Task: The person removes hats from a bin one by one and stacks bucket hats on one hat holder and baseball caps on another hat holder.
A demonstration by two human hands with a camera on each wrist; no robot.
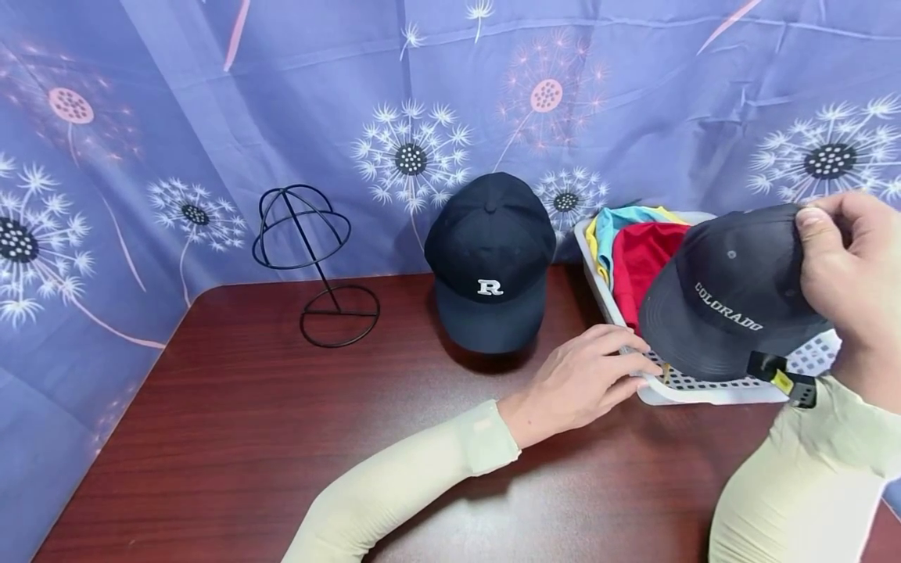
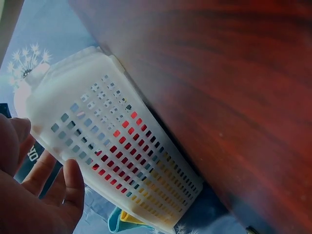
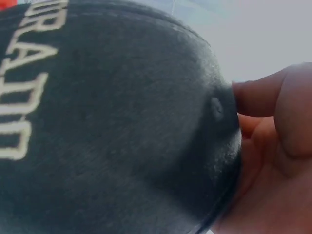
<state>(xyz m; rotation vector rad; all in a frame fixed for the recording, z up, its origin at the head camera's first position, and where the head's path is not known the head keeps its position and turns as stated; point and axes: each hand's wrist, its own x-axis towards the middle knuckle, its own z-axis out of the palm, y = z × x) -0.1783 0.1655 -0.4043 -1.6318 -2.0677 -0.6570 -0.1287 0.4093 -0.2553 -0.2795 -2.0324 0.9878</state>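
- While the grey COLORADO cap is held up at three o'clock in the head view, its back edge is pinched between the thumb and bent fingers of the right hand.
- The cap is tilted, with its brim pointed toward eight o'clock, and is held over the white plastic basket; whether the basket is touched by the brim cannot be told.
- The basket's near left corner is touched by the left hand, placed at four o'clock; its fingers are relaxed and extended over the rim.
- Inside the basket, red fabric is seen toward ten o'clock from the grey cap, with turquoise fabric bunched behind it.
- A dark navy cap, marked with a white R, is set at eleven o'clock from the left hand, its brim turned toward six o'clock; its support is hidden.
- A black wire stand is placed upright at nine o'clock from the navy cap.
- The reddish-brown tabletop is backed at twelve o'clock by a blue dandelion-printed curtain.
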